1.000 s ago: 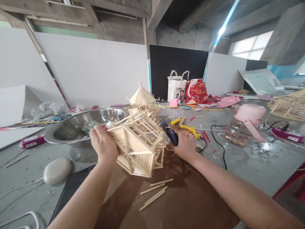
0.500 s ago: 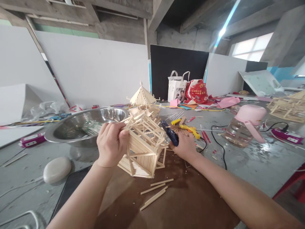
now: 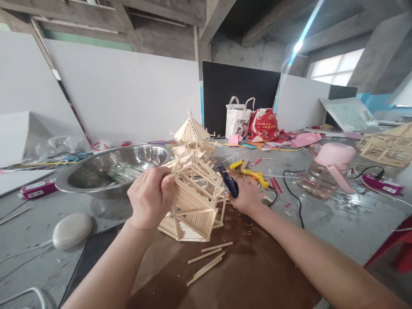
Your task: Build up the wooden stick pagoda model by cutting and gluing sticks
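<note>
Pale wooden sticks form an open framework model (image 3: 193,193), with slatted panels on its near side. My left hand (image 3: 152,195) is closed on the model's left upper edge, thumb towards me, and holds it tilted over the brown mat (image 3: 257,262). At the model's right side, my right hand (image 3: 246,195) is closed around a dark blue tool (image 3: 228,180); its exact kind and its working end are not clear. Several loose sticks (image 3: 209,262) lie on the mat below the model. Behind it rises a stick tower with a pointed roof (image 3: 191,128).
A steel basin (image 3: 74,171) with plastic-wrapped contents stands left. Past my right hand lies a yellow-handled tool (image 3: 257,175), near a black cable (image 3: 298,201). Further right are a pink-lidded jug (image 3: 328,171) and another stick model (image 3: 388,148). A whitish rounded object (image 3: 72,230) lies left.
The model has turned slightly, its near lower corner shifting right. Both hands keep their grip, and the whole view has moved a little.
</note>
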Demonstrator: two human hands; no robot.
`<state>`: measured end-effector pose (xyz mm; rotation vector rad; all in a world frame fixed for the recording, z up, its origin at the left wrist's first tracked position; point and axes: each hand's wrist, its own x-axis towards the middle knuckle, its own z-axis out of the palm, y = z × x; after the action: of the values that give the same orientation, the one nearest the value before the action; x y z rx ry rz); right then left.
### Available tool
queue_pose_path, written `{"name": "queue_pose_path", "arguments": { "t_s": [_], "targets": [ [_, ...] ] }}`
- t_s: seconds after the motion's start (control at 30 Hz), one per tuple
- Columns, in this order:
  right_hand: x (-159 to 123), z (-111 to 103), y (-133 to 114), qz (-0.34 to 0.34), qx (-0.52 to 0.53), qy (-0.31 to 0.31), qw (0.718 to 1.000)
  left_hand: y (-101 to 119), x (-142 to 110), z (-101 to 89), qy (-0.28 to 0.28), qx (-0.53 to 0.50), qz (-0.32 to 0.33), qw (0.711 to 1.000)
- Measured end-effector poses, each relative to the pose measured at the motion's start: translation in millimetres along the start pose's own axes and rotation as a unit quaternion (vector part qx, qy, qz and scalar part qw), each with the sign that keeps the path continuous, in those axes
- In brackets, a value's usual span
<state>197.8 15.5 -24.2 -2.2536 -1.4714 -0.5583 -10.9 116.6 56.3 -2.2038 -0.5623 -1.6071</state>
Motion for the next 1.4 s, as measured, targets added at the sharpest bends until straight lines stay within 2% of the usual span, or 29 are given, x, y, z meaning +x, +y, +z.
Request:
{"name": "queue_pose_path", "arguments": {
  "t_s": [0.5,0.67,0.87,1.1,1.2,1.4],
  "targets": [
    [5.8,1.0,-1.5,0.009,-0.017,-0.02,1.0,0.8,1.5,2.1,0.045,0.001,0.024,0.999],
    [7.5,-1.7,-3.5,0.028,-0.002,-0.031,0.999,1.5,1.8,3.6,0.037,0.028,0.016,0.999],
    [9.4,-1.2,-0.8,0.047,0.016,-0.023,0.998,1.3,4.1,4.7,0.031,0.06,-0.057,0.996],
    [5.6,3.6,11.1,0.069,0.027,0.014,0.997,-5.5,2.2,3.1,0.012,0.048,-0.216,0.975],
    [4.9,5.9,13.8,0.067,0.033,0.018,0.997,-12.7,3.1,4.3,0.046,0.004,-0.252,0.967],
    [3.6,6.3,15.3,0.052,0.042,0.043,0.997,-22.9,17.2,0.2,0.163,-0.081,-0.274,0.944]
  ]
}}
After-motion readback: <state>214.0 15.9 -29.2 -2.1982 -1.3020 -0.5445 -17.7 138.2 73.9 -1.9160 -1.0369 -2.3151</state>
